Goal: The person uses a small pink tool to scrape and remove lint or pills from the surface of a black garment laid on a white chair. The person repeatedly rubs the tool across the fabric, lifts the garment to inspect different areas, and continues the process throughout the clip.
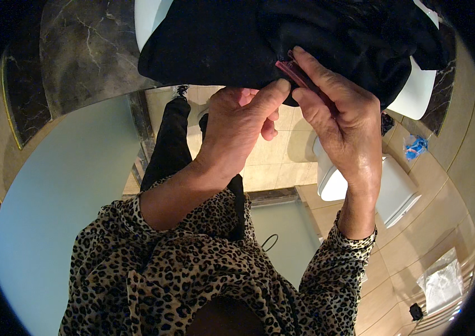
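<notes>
A piece of black cloth (208, 46), apparently a garment, lies in folds across the white washbasin (420, 90) before me. My left hand (241, 119) pinches the cloth's near edge, thumb on top and fingers curled beneath. Between the thumb and fingers of my right hand (342, 107) is a narrow pinkish-red tool (298, 75). Its tip points up and left and rests against the cloth, close to my left thumb. The exact kind of tool cannot be told, as my right palm hides its rear part.
A dark veined marble counter (90, 54) borders the basin on the left. Below on the right stands a white toilet (395, 191). A blue item in clear plastic (415, 147) lies beyond it. At lower right, a clear plastic packet (443, 283) rests on a metal rack.
</notes>
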A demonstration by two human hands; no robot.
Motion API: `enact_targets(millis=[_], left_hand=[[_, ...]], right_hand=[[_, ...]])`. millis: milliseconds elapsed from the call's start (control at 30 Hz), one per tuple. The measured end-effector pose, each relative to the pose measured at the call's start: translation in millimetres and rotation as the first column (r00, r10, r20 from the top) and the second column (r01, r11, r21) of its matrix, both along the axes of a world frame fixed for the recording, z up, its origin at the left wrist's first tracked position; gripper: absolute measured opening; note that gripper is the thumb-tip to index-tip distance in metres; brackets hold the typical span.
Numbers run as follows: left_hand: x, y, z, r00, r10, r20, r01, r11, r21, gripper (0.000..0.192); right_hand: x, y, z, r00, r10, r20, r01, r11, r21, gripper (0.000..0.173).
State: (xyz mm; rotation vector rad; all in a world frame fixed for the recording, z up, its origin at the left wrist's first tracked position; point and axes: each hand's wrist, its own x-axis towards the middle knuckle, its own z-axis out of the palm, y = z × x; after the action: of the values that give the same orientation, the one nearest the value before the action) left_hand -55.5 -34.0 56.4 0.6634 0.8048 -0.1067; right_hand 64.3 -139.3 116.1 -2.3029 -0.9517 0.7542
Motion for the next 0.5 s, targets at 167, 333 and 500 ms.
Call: enact_targets(millis=[167, 333, 500], left_hand=[[7, -6, -2, 0.998, 0.056, -0.038, -0.056, 0.998, 0.021, 0.031], [17, -4, 9, 0.974, 0.137, -0.178, -0.140, 0.990, -0.007, 0.039], [11, -5, 0, 0.990, 0.100, -0.099, -0.103, 0.994, -0.020, 0.039]], right_hand=[[5, -9, -3, 0.975, -0.093, -0.204, 0.120, 0.985, 0.127, 0.042], [-3, -12, 9, 0.973, -0.195, -0.128, 0.221, 0.945, 0.242, 0.047], [-12, -15, 8, 0.998, -0.067, 0.016, 0.064, 0.988, 0.139, 0.043]])
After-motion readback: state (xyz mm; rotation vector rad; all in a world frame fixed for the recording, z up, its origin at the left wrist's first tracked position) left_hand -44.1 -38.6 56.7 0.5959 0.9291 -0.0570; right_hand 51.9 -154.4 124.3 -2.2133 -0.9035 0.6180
